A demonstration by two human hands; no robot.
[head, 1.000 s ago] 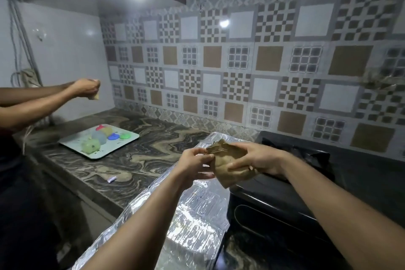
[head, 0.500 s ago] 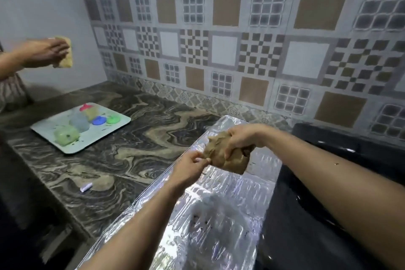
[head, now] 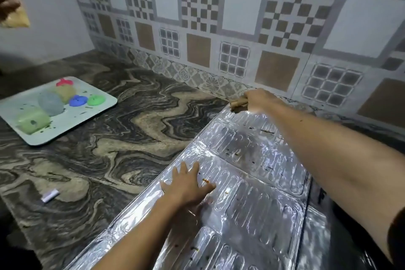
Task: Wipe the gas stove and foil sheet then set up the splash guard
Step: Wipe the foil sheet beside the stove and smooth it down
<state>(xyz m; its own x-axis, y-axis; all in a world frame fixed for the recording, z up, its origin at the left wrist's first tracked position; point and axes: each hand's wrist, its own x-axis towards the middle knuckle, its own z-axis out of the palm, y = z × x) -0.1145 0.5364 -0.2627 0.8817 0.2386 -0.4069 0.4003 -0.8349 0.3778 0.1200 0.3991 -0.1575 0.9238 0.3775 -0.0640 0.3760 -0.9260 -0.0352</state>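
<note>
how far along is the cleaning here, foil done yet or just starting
Just starting on the foil. The right hand holds the brown cloth at the far edge of the foil sheet, while the left hand lies flat on it. Specks and stains remain across the foil. Left: wiping it and setting the splash guard upright. The stove is barely visible.

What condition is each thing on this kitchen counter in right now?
Foil sheet: lying flat, speckled with crumbs.
Left hand: fingers spread, pressing the foil.
Right hand: gripping the cloth.
Cloth: bunched, at the foil's far edge.
Tray: on the counter, holding coloured items, stained.
</note>
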